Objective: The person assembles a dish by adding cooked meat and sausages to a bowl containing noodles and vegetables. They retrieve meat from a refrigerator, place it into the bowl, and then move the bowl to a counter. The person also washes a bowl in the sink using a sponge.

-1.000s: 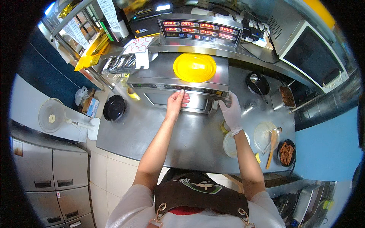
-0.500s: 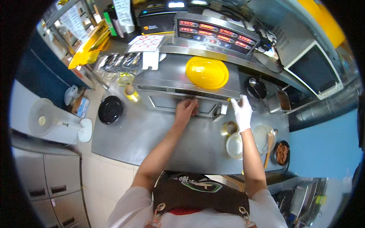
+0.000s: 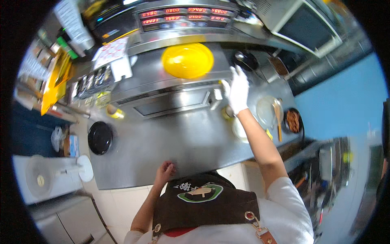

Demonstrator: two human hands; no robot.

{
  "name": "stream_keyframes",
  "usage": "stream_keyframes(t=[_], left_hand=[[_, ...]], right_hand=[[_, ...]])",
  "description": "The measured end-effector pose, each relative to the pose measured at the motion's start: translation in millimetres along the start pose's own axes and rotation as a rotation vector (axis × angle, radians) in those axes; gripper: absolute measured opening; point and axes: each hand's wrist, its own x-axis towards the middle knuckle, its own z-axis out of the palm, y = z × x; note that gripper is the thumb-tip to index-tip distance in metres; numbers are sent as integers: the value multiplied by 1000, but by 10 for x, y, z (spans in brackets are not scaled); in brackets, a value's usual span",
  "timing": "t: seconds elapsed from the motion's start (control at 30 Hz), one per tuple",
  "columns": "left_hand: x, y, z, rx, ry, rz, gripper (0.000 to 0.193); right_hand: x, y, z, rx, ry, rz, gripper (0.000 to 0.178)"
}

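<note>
My right hand (image 3: 237,90), in a white glove, reaches forward with fingers stretched out and holds nothing. It is beside the right end of a steel appliance (image 3: 174,101) with a dark window front, close to the block-like handle (image 3: 217,96). My bare left hand (image 3: 165,171) is drawn back over the front edge of the steel table (image 3: 162,140), its fingers curled in, and no object shows in it. On top of the appliance rests a yellow oval dish (image 3: 187,61). White and yellowish round containers (image 3: 239,129) lie partly hidden under my right forearm.
A black bowl (image 3: 100,137) stands at the table's left. To the right are a clear round bowl (image 3: 266,112), a wooden spatula (image 3: 278,122) and a black dish of brown food (image 3: 293,120). Behind are a black pan (image 3: 245,60) and a red-digit timer panel (image 3: 185,18).
My left hand has left the appliance front and come back to the table's near edge. My right hand has reached slightly farther forward. The whole view has shifted.
</note>
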Motion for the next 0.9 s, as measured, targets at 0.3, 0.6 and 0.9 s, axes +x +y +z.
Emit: stream_keyframes(t=[0.3, 0.6, 0.9], left_hand=[[402, 447, -78, 179, -46, 129, 23], [-107, 312, -78, 498, -156, 12, 23], [316, 258, 596, -318, -306, 76, 31]], right_hand=[[-996, 444, -625, -83, -302, 204, 55], [-3241, 2124, -563, -297, -532, 779, 33], [-2823, -681, -397, 951, -685, 409, 39]])
